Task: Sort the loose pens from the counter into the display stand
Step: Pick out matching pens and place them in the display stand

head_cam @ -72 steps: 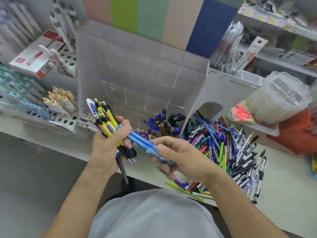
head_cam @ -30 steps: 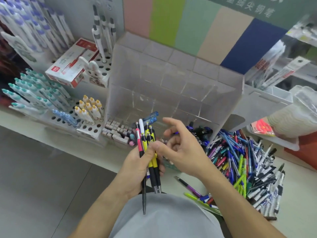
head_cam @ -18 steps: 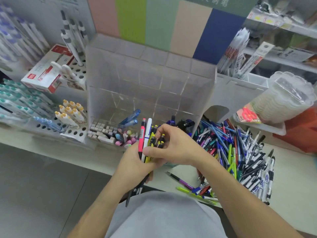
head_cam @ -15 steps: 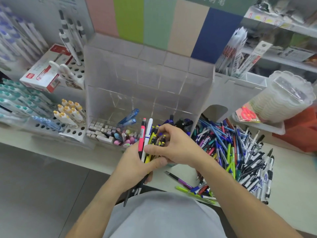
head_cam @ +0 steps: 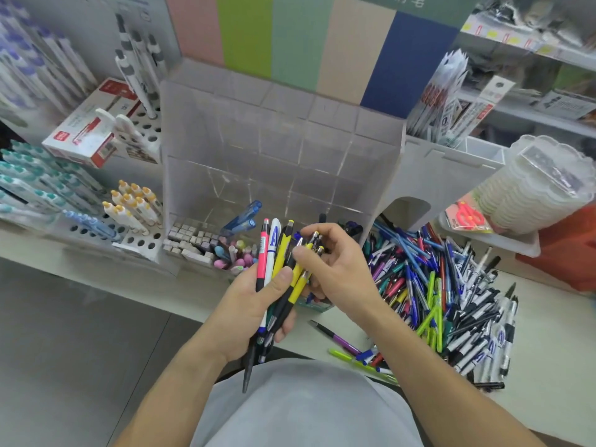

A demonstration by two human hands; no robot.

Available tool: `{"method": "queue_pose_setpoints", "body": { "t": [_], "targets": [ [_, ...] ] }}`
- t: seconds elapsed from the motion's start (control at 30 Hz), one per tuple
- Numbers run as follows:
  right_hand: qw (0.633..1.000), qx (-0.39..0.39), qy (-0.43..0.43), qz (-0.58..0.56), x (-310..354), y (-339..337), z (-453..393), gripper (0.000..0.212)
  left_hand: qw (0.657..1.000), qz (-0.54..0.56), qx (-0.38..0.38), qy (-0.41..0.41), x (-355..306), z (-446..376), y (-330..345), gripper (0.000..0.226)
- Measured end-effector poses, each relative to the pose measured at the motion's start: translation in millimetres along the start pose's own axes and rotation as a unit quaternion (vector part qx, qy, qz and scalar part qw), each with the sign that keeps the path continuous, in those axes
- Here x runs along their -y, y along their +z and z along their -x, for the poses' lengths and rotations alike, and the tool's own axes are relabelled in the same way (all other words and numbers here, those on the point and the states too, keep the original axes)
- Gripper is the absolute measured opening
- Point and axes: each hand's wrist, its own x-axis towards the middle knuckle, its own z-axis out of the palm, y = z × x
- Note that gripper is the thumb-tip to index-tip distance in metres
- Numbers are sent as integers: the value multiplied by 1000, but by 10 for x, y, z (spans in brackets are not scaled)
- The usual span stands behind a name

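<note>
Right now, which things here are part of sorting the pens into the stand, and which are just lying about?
Part of the job:
left hand gripping the pen bundle
right hand pinching a yellow pen
loose pen pile
clear display stand

Just lying about:
red and white box
stacked plastic lids
scissors pack

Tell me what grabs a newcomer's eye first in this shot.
The big heap of loose pens sprawls over the counter on the right. At centre, the left hand grips a bundle of pens while the right hand pinches the tops of the yellow ones. Behind them stands the clear display stand, mostly unfilled.
</note>
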Motion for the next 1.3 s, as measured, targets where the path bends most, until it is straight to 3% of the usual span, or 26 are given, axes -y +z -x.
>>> {"method": "queue_pose_setpoints", "body": {
  "t": [0.1, 0.17, 0.57, 0.73, 0.93, 1.13, 1.3],
  "targets": [
    [996, 76, 18, 36, 34, -89, -4, 34, 1000, 1, -2, -1, -18, 9, 19, 30],
    [996, 80, 14, 22, 55, -160, -29, 30, 1000, -3, -5, 0, -42, 25, 44, 31],
    [993, -115, -20, 18, 113, -187, -52, 15, 996, 56, -25, -62, 0, 43, 259, 42],
    [993, -39, 3, 115, 84, -187, -45, 11, 997, -72, -6, -26, 49, 98, 304, 32],
    [961, 79, 14, 264, 154, -331, -8, 32, 982, -181, -49, 27, 41, 103, 268, 25],
    [958, 97, 2, 270, 220, -319, 1, 22, 969, -241, -17, 46, 10, 125, 173, 6],
    [981, 97, 16, 164, 248, -324, 18, 17, 960, -276, 31, 43, -49, 137, 137, 7]
  ]
}}
